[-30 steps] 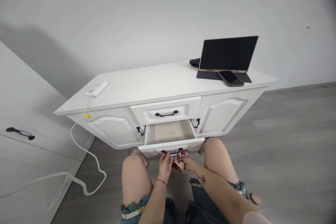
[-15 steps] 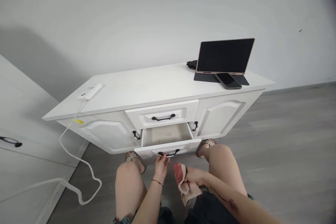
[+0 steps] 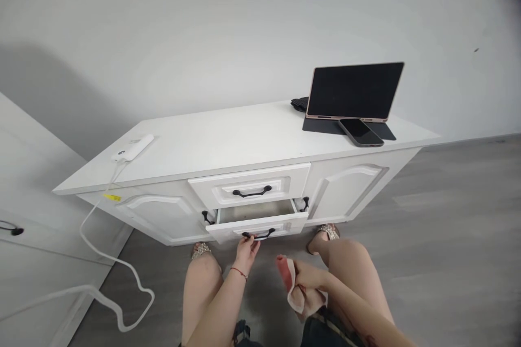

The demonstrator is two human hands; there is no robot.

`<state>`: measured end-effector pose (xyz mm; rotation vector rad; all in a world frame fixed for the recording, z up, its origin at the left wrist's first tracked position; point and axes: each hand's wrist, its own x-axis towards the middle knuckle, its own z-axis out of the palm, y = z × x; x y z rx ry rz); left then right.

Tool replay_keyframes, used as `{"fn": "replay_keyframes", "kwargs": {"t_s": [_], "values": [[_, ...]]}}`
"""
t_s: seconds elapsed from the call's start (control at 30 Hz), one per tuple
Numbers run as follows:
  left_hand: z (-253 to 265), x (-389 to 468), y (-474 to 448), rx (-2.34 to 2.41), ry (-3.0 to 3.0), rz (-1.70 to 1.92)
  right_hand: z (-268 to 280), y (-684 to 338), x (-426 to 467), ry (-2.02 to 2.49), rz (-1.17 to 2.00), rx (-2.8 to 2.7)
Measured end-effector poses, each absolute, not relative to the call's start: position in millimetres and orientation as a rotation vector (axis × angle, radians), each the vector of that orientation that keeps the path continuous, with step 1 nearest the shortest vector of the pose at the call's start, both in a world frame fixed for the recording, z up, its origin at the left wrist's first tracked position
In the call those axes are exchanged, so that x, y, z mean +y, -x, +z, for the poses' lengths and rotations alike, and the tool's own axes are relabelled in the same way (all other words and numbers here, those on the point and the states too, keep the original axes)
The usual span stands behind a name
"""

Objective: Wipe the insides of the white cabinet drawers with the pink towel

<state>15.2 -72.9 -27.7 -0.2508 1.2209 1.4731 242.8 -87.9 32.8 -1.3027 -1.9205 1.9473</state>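
My left hand (image 3: 246, 252) has its fingers at the left end of the black handle (image 3: 264, 235) on the lower drawer (image 3: 260, 223). That drawer stands partly pulled out, and a strip of its pale inside shows. In my right hand (image 3: 308, 275) is a bunched red and cream cloth (image 3: 296, 293), gripped over the floor between my legs. Above, the upper drawer (image 3: 253, 187) is closed, with its own black handle.
On top of the white cabinet (image 3: 220, 138) stand a tablet (image 3: 355, 92) and a phone (image 3: 361, 132), with a black item (image 3: 299, 104) behind. A white power strip (image 3: 133, 147) lies at left, its cable (image 3: 109, 254) hanging down. My legs flank the drawers.
The lower drawer has slid inward, so less of its inside shows, with my left hand at its handle. My right hand and the cloth have shifted slightly right.
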Motion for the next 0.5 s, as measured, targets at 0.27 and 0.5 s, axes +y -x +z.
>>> {"fn": "replay_keyframes", "kwargs": {"t_s": [0.27, 0.5], "values": [[-27, -52, -9, 1.218, 0.257, 1.478, 7, -227, -96, 1.228, 2.032, -1.922], [-27, -32, -3, 1.219, 0.220, 1.459, 3, -225, -94, 1.242, 2.009, -1.930]]}}
